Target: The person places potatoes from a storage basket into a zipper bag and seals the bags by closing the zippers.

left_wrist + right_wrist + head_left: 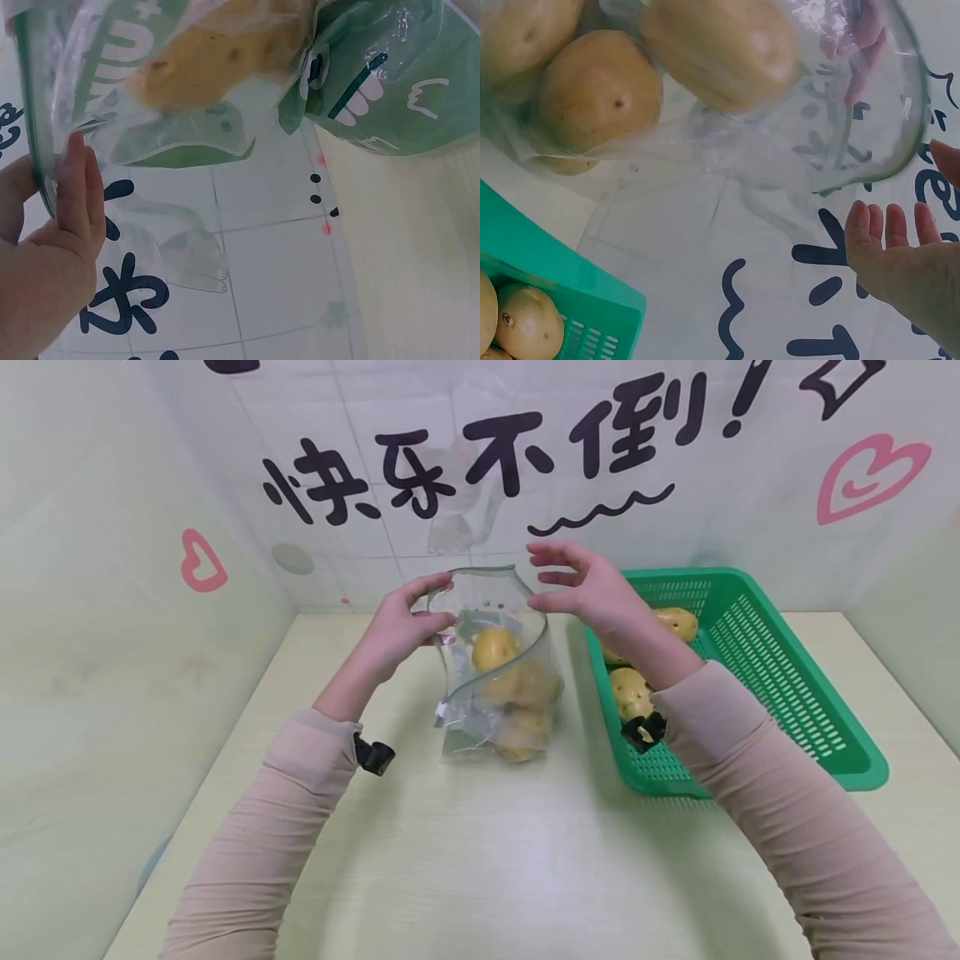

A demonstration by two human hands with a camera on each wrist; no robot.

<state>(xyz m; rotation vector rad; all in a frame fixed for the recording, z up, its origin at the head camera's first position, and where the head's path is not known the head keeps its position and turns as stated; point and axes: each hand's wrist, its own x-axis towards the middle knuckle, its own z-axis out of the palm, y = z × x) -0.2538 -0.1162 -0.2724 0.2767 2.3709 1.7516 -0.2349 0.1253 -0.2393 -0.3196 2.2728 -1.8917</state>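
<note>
A clear zip bag point(467, 697) with a green-lined mouth and a slider stands on the table, its mouth spread wide. Several potatoes point(495, 648) lie inside it; the right wrist view shows a potato point(600, 94) through the clear plastic. My left hand point(401, 631) pinches the left side of the bag's rim, and in the left wrist view the left hand point(67, 232) has its thumb and fingers on either side of that edge. Beside the right rim, my right hand point(581, 585) is held with fingers spread apart; the right wrist view shows the right hand point(907, 270) holding nothing.
A green plastic basket point(817, 677) stands to the right of the bag, under my right forearm. In it lie several potatoes point(632, 692) on the left side. A white printed wall sheet point(465, 452) rises behind the pale tabletop point(480, 860).
</note>
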